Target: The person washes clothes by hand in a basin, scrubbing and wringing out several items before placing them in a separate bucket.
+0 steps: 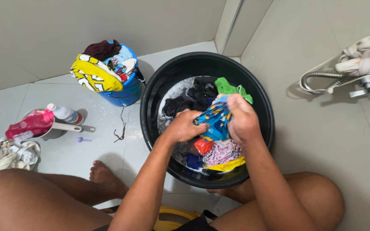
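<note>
Far left of the hands, a pale cloth heap (pixel 6 155) lies on the floor beside a scoop (pixel 61 126) holding a pink pouch (pixel 30 125) and a bottle (pixel 64 113). Up-left of the left hand stands a blue bucket (pixel 127 90) piled with clothes (pixel 101 68). The left hand (pixel 184 126) and right hand (pixel 241 119), close together, both clench a blue patterned cloth (pixel 215 117) between them, above a black tub (pixel 150 102) of soapy water and laundry (pixel 219 152). Far right of the right hand, a shower hose (pixel 322 79) hangs on the wall.
</note>
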